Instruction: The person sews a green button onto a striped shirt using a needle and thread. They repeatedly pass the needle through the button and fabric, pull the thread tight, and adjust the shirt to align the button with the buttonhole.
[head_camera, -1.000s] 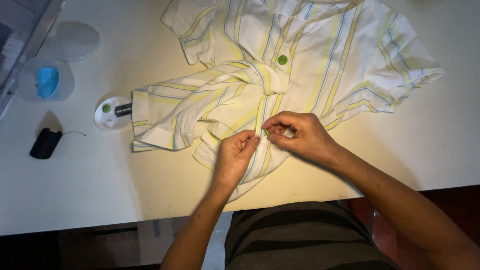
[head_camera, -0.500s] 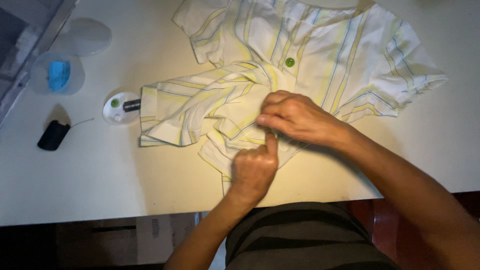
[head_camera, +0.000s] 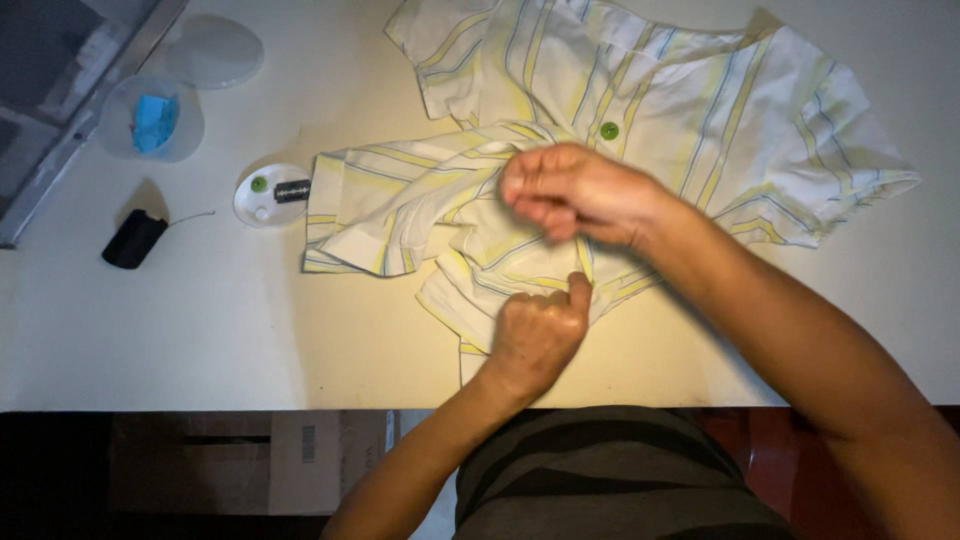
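The striped shirt (head_camera: 640, 110), spread across the upper centre of the white table (head_camera: 150, 330), is pinned by the extended thumb of the otherwise curled left hand (head_camera: 538, 335). The right hand (head_camera: 570, 192) is held just above the fabric at frame centre, fingers curled together; whether anything is pinched cannot be told. A green button (head_camera: 609, 130) is seen just right of it, and a small white dish (head_camera: 268, 195) lies left of the shirt.

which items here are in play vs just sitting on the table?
In play: striped shirt, pinned by left hand; right hand raised above it, fingers curled.

Lying about: small white dish, black thread spool, clear cup, round lid.
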